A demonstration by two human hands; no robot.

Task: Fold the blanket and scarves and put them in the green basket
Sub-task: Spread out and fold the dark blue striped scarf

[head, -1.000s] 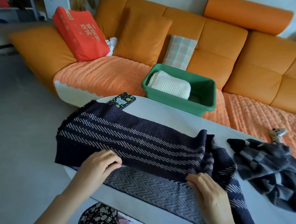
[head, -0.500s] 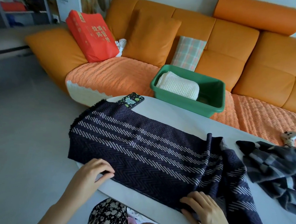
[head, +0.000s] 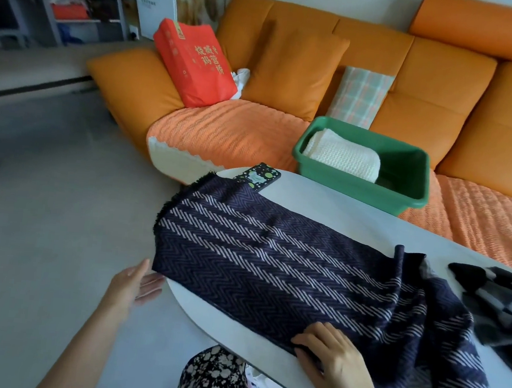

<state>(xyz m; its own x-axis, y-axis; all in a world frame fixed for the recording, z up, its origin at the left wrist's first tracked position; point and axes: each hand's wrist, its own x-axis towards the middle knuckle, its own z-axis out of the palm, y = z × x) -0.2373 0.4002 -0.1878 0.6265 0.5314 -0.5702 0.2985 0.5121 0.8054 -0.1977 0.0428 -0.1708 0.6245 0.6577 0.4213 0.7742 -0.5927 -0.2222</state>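
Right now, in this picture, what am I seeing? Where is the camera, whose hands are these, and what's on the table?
No machine here: a person wears a camera on the head, looking down at their own hands. On the white table lies a navy zigzag scarf, with a grey checked scarf beside it. The right hand grips the navy scarf's near edge; the left hand is open by its corner, holding nothing. On the sofa behind, a green basket holds a folded cream blanket.
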